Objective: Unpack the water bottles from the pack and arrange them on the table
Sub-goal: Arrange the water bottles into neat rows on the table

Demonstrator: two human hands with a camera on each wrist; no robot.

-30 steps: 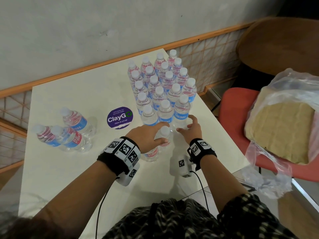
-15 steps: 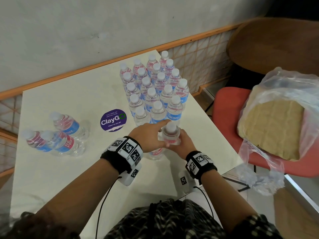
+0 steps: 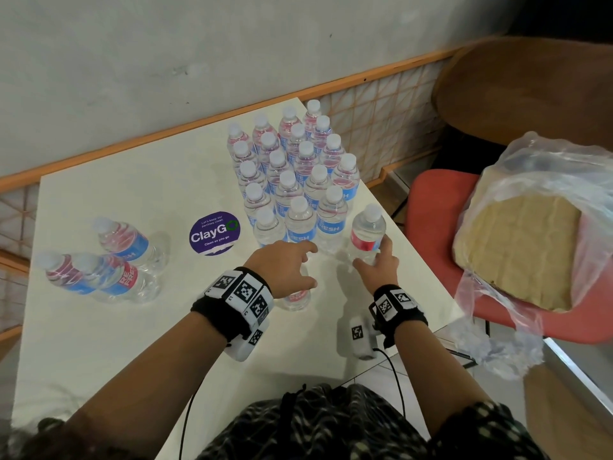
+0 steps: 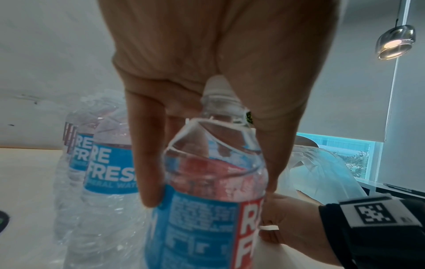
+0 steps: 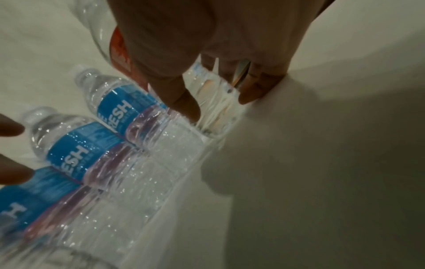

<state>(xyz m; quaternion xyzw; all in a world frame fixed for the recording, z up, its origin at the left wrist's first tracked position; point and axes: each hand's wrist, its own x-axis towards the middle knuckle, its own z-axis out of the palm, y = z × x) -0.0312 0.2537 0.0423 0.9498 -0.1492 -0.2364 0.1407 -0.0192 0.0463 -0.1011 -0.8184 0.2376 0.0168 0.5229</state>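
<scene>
Several capped water bottles with blue and red labels stand in a tight block at the back right of the white table. My right hand grips one upright bottle low on its body, at the right end of the front row near the table's edge. In the right wrist view its fingers wrap that bottle, which stands on the table. My left hand is over another bottle, a finger and thumb pinching its shoulder. Three bottles lie on their sides at the left.
A round purple ClayGo sticker lies mid-table. The table's right edge runs just beside my right hand. Beyond it a red chair carries a torn plastic wrap with a cardboard tray. A wall with an orange rail stands behind.
My right hand took the bottle from in front of my left hand and moved it right, to the end of the front row. My left hand stayed over its own bottle.
</scene>
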